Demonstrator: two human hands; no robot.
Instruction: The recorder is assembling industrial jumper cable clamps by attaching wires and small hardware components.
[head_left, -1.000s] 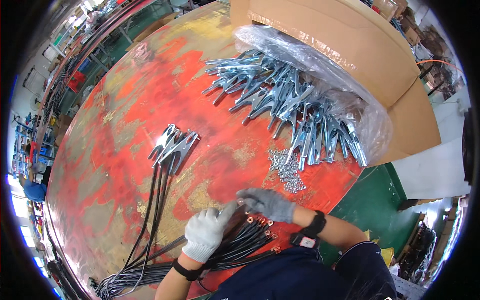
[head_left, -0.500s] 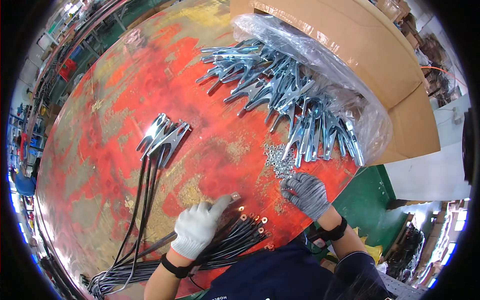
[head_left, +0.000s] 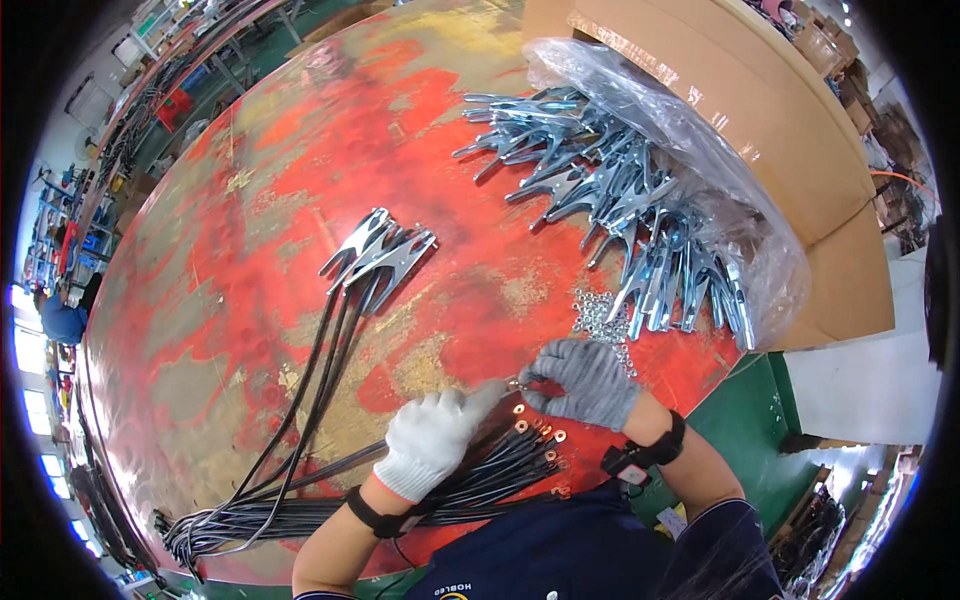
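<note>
My left hand [head_left: 432, 438], in a white glove, is closed around a black cable [head_left: 362, 456] near its end, with the thumb and forefinger pointing right. At their tips shows a small metal lug [head_left: 514, 384]. Against that lug my right hand [head_left: 582, 384], in a grey glove, pinches with thumb and forefinger; whatever small piece it holds is hidden. Below my hands lies a bundle of black cables [head_left: 470, 485] with copper ring lugs [head_left: 559, 436]. Just beyond my right hand, small metal nuts [head_left: 598, 312] are spread in a pile.
A heap of metal spring clamps [head_left: 610, 190] lies at the far right, beside clear plastic wrap [head_left: 690, 130] and a cardboard box [head_left: 800, 160]. A few clamps joined to cables [head_left: 385, 262] rest mid-table. The red, worn tabletop [head_left: 230, 330] has a curved edge.
My right hand has left the nut pile and come left to meet the cable end held by my left hand. The view has shifted, so the table contents sit farther right.
</note>
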